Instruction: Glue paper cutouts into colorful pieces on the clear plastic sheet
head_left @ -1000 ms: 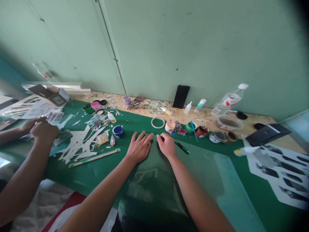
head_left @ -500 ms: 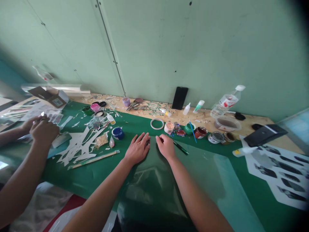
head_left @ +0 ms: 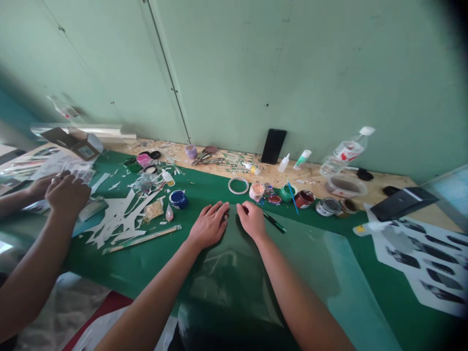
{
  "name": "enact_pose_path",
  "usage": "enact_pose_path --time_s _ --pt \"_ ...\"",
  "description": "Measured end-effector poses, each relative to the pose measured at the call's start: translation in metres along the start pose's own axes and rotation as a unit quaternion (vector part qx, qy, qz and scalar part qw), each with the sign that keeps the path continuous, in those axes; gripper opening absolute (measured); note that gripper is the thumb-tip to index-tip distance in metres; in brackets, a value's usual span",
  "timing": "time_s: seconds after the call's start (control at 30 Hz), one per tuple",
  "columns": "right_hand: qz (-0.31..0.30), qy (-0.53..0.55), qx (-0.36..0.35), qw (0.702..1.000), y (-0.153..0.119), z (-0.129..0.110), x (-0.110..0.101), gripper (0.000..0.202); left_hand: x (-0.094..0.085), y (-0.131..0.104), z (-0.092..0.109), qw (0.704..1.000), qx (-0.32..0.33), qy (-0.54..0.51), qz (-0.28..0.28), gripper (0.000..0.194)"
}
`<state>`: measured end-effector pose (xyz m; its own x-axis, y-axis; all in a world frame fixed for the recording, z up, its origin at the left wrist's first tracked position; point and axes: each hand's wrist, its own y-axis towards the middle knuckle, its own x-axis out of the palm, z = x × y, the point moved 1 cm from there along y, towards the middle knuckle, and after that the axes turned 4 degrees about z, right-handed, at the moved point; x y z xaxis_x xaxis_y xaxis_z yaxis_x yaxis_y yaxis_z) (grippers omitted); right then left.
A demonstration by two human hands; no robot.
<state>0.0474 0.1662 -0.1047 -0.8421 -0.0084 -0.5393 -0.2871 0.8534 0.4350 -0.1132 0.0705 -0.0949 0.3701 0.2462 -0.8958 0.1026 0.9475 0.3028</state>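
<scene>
A clear plastic sheet (head_left: 321, 263) lies on the green table cover and bulges up toward me at the near side. My left hand (head_left: 209, 224) rests on the sheet's far edge with its fingers stretched out. A tiny greyish bit shows by its thumb, too small to name. Close to its right, my right hand (head_left: 251, 220) is closed, thumb against curled fingers, at the same edge; what it pinches, if anything, is hidden. Dark green pens (head_left: 274, 223) lie just right of it. A roll of tape (head_left: 238, 185) is beyond both hands.
Paint jars, including a blue one (head_left: 179, 199) and a red one (head_left: 304, 199), stand around the hands. White paper scraps (head_left: 113, 219) and a wooden stick (head_left: 142, 239) lie left. Another person's hands (head_left: 68, 195) work at far left. A printed sheet (head_left: 431, 258) lies right.
My hands have stayed almost in place. The other person's hands at far left have shifted slightly. The view has tilted a little.
</scene>
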Motion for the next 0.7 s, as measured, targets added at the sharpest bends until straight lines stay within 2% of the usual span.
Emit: enact_pose_path --time_s 0.17,0.27,0.37,0.5,0.6,0.7 --pt "-0.003 0.003 0.0 1.0 0.0 0.0 -0.001 0.034 0.001 0.001 0.0 1.0 -0.004 -0.025 0.008 0.053" --pt "-0.002 0.009 0.008 1.0 0.0 0.0 -0.001 0.033 0.001 0.001 -0.002 0.998 -0.01 -0.046 0.034 0.054" --pt "0.003 0.02 0.02 1.0 0.0 0.001 0.0 0.03 0.001 -0.002 -0.011 0.991 -0.061 -0.06 0.104 0.047" --pt "0.007 0.035 0.033 0.999 0.0 0.003 0.001 0.017 0.003 -0.005 -0.027 0.966 -0.156 -0.067 0.197 0.034" --pt "0.005 0.039 0.034 0.999 0.0 0.004 0.002 0.01 0.003 -0.005 -0.029 0.962 -0.16 -0.078 0.206 0.022" --pt "0.003 0.039 0.034 0.999 0.0 0.005 0.003 0.009 0.004 -0.005 -0.023 0.97 -0.13 -0.082 0.19 0.021"
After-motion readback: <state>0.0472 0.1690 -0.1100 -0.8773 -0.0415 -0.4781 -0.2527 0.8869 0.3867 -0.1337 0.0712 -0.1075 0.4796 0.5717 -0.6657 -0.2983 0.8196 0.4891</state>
